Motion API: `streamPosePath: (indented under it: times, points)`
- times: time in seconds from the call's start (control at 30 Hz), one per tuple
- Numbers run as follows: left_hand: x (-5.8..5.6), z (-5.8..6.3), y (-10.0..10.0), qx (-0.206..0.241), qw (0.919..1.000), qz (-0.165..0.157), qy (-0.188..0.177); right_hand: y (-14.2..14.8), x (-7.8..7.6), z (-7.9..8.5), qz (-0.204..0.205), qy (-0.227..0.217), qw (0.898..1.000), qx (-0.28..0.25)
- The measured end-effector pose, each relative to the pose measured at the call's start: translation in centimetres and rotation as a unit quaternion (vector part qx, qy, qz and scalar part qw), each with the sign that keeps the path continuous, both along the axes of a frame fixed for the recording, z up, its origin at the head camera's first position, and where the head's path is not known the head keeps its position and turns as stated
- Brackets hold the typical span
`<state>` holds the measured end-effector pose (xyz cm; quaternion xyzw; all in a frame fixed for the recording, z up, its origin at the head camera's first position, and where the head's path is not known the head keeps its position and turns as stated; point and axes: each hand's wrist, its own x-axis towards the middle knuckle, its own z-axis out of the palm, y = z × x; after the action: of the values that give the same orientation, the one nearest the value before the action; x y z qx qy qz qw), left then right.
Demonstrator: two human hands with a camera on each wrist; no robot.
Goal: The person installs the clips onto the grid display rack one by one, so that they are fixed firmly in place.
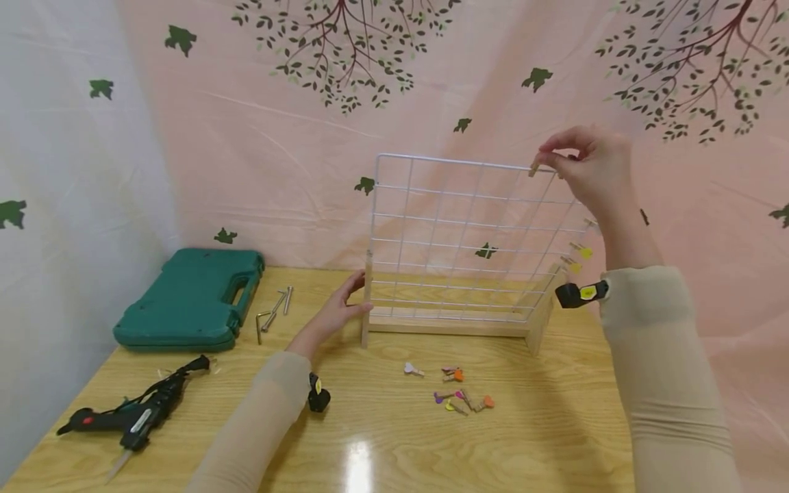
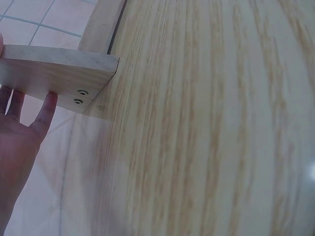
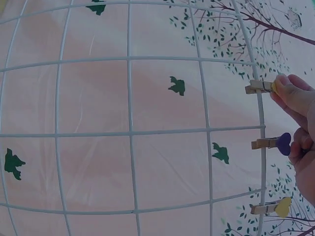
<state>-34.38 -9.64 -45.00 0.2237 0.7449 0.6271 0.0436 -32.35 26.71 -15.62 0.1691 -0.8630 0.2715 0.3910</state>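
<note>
My right hand (image 1: 600, 164) pinches a small wooden clothespin (image 3: 260, 86) on the top wire of a white wire grid (image 1: 444, 161). In the right wrist view, its yellow end is partly covered by my fingertips. Farther along that wire are a purple-heart clothespin (image 3: 284, 144) and a yellow-heart clothespin (image 3: 282, 207). The grid stands in a wooden stand (image 1: 444, 329). With my left hand (image 1: 329, 315) I grip the stand's left side panel (image 2: 54, 76), fingers against its outer face, above two screw heads (image 2: 80, 97).
Several loose clothespins (image 1: 456, 397) with coloured hearts lie before the stand. To the left are a green case (image 1: 179, 301), hex keys (image 1: 265, 322), a metal bolt (image 1: 287, 300) and a black glue gun (image 1: 142, 411). Patterned cloth (image 1: 277, 185) hangs behind the table.
</note>
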Motion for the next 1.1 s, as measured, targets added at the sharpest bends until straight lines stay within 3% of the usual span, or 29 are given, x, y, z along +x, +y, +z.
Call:
streamPosePath:
  times: [0.2, 0.37, 0.53, 0.63, 0.83, 0.87, 1.1]
  points:
    - [1.4, 1.9, 0.1, -0.005, 0.9999, -0.008, -0.003, 0.1, 0.0, 0.0, -0.014, -0.021, 0.999, 0.02]
    - [1.6, 1.9, 0.0, 0.0, 0.9999, -0.01, -0.009, 0.1, 0.6, 0.1, -0.013, -0.02, 0.999, 0.023]
    - [1.6, 1.9, 0.0, -0.005, 0.9999, -0.003, -0.015, -1.1, 1.9, -0.3, 0.037, 0.034, 0.998, 0.028]
    - [1.6, 2.0, 0.0, -0.004, 0.9998, -0.002, -0.018, -2.3, 2.9, -1.7, 0.065, 0.031, 0.996, 0.059]
    - [1.6, 2.0, 0.1, 0.008, 0.9999, -0.005, -0.009, -4.6, 3.2, -7.2, 0.151, -0.067, 0.98, 0.114]
    - [1.6, 2.0, 0.1, 0.01, 0.9999, -0.004, -0.008, -5.1, 3.0, -8.5, 0.18, -0.079, 0.974, 0.113]
    - [1.6, 2.0, 0.0, 0.014, 0.9998, -0.002, -0.01, -7.5, 2.7, -17.8, 0.276, -0.166, 0.933, 0.158]
